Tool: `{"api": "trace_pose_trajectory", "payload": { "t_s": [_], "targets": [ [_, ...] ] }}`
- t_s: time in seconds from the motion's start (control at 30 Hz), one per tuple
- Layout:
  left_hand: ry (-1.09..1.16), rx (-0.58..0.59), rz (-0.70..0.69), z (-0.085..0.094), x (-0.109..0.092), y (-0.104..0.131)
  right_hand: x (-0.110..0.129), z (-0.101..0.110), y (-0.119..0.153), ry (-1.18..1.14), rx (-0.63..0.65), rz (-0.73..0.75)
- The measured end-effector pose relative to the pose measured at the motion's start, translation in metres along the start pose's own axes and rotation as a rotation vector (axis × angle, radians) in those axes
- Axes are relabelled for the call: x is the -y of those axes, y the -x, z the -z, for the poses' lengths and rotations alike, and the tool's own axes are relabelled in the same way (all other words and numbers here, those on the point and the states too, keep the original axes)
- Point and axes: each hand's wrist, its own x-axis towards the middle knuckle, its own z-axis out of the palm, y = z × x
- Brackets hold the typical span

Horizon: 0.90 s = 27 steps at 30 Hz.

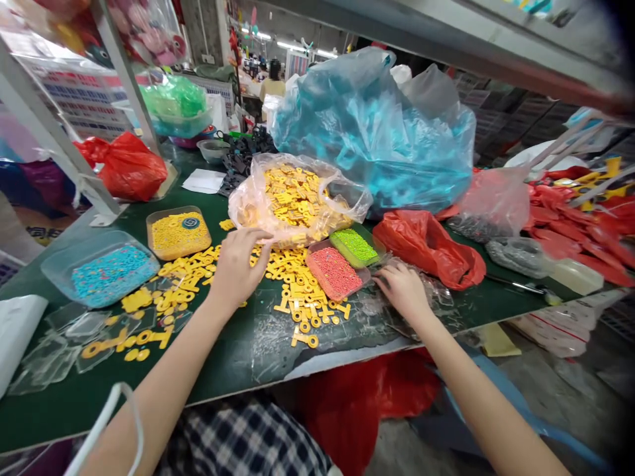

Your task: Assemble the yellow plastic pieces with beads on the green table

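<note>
My left hand [241, 264] is over the loose yellow plastic pieces [297, 281] in front of an open clear bag [243, 198] full of similar yellow parts. Its fingers stretch forward with the thumb apart, and nothing shows in them. On the right, my right hand [404, 287] is low over clear plastic pieces [436, 287], its fingers spread and slightly bent. The fingertips are close to the corner of a shallow tray of pink-red beads [337, 272]; whether they touch it I cannot tell. Behind that stands a tray of green beads [354, 246].
To the left are trays of blue beads [112, 271] and yellow beads [181, 233], with flat clear pieces [59, 344] nearby. A large bag of blue parts [377, 132] stands behind. Red bags [429, 244], red parts [585, 231] and a thin tool [516, 284] lie right. A metal shelf crosses overhead.
</note>
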Motion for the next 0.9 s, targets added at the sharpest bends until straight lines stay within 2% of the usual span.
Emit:
{"api": "trace_pose_trajectory", "payload": {
  "t_s": [0.1, 0.17, 0.23, 0.27, 0.37, 0.47, 0.57, 0.67, 0.8, 0.9],
  "targets": [
    [-0.031, -0.079, 0.076, 0.032, 0.024, 0.009, -0.004, 0.01, -0.004, 0.02, -0.04, 0.032],
    [-0.037, -0.085, 0.148, 0.05, 0.036, 0.017, 0.0, 0.021, -0.007, -0.016, -0.112, -0.029],
    [-0.005, -0.046, 0.214, 0.06, 0.044, 0.025, 0.015, 0.034, -0.011, -0.197, -0.14, -0.153],
    [0.027, -0.008, 0.229, 0.063, 0.046, 0.028, 0.028, 0.041, -0.014, -0.35, -0.108, -0.208],
    [0.166, 0.155, 0.185, 0.062, 0.045, 0.034, 0.088, 0.057, -0.027, -0.889, 0.123, -0.229],
    [0.273, 0.347, 0.077, 0.056, 0.039, 0.036, 0.155, 0.057, -0.045, -1.17, 0.335, -0.168],
    [0.26, 0.434, -0.033, 0.053, 0.038, 0.036, 0.202, 0.044, -0.065, -1.364, 0.432, -0.134],
    [0.188, 0.404, -0.069, 0.053, 0.047, 0.037, 0.226, 0.028, -0.082, -1.454, 0.467, -0.132],
    [0.125, 0.307, -0.04, 0.052, 0.067, 0.044, 0.238, 0.013, -0.092, -1.465, 0.494, -0.149],
    [0.123, 0.348, -0.019, 0.052, 0.074, 0.049, 0.241, 0.008, -0.092, -1.454, 0.535, -0.163]
  ]
}}
